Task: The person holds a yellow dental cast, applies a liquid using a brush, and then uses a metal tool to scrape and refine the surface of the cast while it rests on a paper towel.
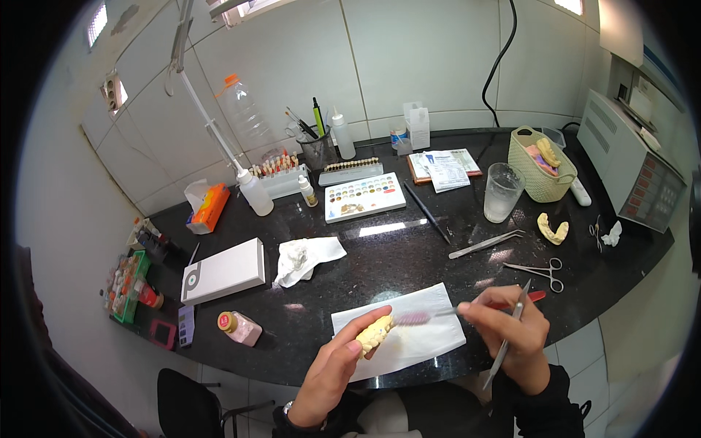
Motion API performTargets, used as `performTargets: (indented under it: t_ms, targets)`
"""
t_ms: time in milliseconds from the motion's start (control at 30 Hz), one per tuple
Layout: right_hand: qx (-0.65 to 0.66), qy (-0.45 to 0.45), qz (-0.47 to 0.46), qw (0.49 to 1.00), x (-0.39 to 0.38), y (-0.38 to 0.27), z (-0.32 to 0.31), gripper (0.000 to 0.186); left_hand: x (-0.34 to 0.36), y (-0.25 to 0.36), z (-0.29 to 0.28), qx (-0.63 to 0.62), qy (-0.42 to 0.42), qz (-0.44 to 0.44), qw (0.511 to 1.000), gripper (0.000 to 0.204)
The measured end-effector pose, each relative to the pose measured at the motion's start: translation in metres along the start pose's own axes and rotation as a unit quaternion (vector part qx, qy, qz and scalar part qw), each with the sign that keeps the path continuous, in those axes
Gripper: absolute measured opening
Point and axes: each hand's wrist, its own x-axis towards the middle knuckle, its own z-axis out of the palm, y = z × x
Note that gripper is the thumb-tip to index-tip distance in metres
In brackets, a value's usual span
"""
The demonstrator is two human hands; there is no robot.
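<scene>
My left hand (327, 372) is closed around a pale yellow dental cast (374, 336), thumb on the near side and fingers behind. My right hand (517, 330) pinches a thin tool with a blurred pinkish-purple brush head (411, 319) and a red handle end (537, 296). The brush head is at the cast's right end; whether it touches cannot be told. A slim metal instrument (504, 352) also lies across the right hand, between its fingers. Below both hands a white paper sheet (438, 339) lies on the black countertop (292, 321), with faint yellowish specks on it.
Nearby lie a bottle of pink powder (239, 328), a crumpled tissue (314, 259), a white box (223, 271), tweezers (485, 244) and a clamp (540, 273). Farther back are a colour palette (365, 197), a cloudy glass (504, 193), another cast (553, 230) and a basket (542, 182).
</scene>
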Motion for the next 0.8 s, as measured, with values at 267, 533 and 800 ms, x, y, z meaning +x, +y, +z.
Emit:
performTargets:
  t_ms: [267,533,800]
  targets:
    - [-0.008,-0.020,0.019,1.000,0.006,-0.003,0.002,0.047,-0.005,-0.007,-0.004,-0.082,-0.003,-0.014,0.996,0.057]
    - [0.032,-0.072,-0.029,0.996,0.014,-0.016,0.007,0.051,-0.002,-0.006,-0.005,-0.147,-0.039,-0.028,0.988,0.059]
    - [-0.051,0.012,0.104,0.993,0.010,0.008,-0.010,0.030,-0.006,-0.009,-0.006,-0.280,0.024,-0.044,0.959,0.061]
